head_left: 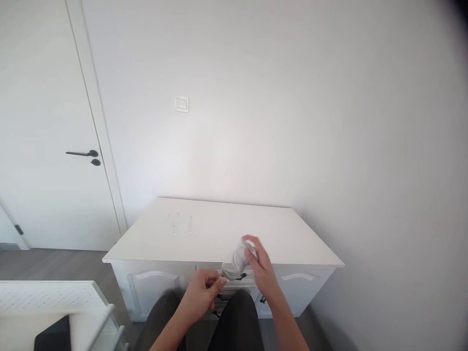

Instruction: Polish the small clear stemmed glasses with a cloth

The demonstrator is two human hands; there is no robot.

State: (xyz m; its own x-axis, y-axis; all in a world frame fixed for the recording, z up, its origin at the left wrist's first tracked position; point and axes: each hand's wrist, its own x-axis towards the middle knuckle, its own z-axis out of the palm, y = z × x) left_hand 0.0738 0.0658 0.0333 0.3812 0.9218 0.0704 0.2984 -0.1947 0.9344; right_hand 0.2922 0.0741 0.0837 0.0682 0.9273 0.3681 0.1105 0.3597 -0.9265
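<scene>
My left hand (204, 295) is closed in a pinch on the narrow end of a clear wine glass (227, 271), tilted just in front of the cabinet's front edge. A white cloth (239, 257) is bunched in and around the glass's mouth. My right hand (260, 263) grips this cloth, its fingers curled around the upper end. How far the cloth reaches inside is hard to make out. Farther back on the white cabinet top (234, 219), two faint transparent glass pieces, a rounded one (174, 223) and a narrow one (190, 224), are at the left.
Below the top are cabinet doors (155, 292) and drawers with black handles, close to my knees (237, 321). At the lower left is a white piece of furniture (87, 297) with a black flat object (54, 334). Behind are a wall with a switch (182, 104) and a door (44, 122).
</scene>
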